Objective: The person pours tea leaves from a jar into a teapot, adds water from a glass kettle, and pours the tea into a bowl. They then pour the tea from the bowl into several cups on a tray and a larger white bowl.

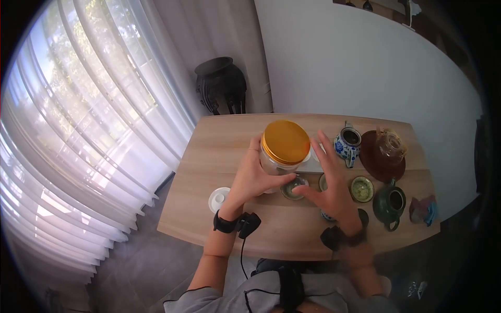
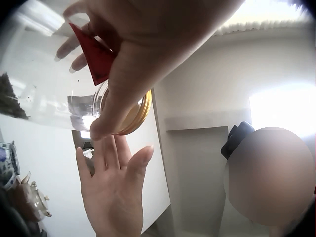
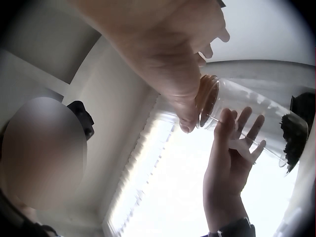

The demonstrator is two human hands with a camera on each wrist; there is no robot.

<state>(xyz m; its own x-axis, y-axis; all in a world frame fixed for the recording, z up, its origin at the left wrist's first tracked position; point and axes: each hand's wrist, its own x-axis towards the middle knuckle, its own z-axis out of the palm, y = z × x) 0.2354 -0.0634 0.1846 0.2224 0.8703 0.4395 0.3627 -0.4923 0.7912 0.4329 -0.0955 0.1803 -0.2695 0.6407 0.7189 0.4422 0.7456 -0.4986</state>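
Observation:
A clear jar [image 3: 247,106] with a gold lid [image 1: 286,142] is held up above the table, dark loose contents [image 3: 295,136] at its bottom. My left hand [image 1: 257,175] grips the jar's side, fingers and thumb curled round the glass. A red label [image 2: 95,55] shows on the jar in the left wrist view. Beside the lid, my right hand [image 1: 332,182] stands with fingers extended and thumb apart. In the left wrist view its palm [image 2: 114,197] faces the jar; whether its fingertips touch the lid I cannot tell.
On the wooden table [image 1: 195,156] are a white lid [image 1: 219,199] at left, a blue-and-white teapot [image 1: 344,146], a glass pot [image 1: 389,146] on a brown tray [image 1: 369,166], a green teapot [image 1: 387,204], a green bowl [image 1: 361,189] and a crumpled cloth [image 1: 424,210].

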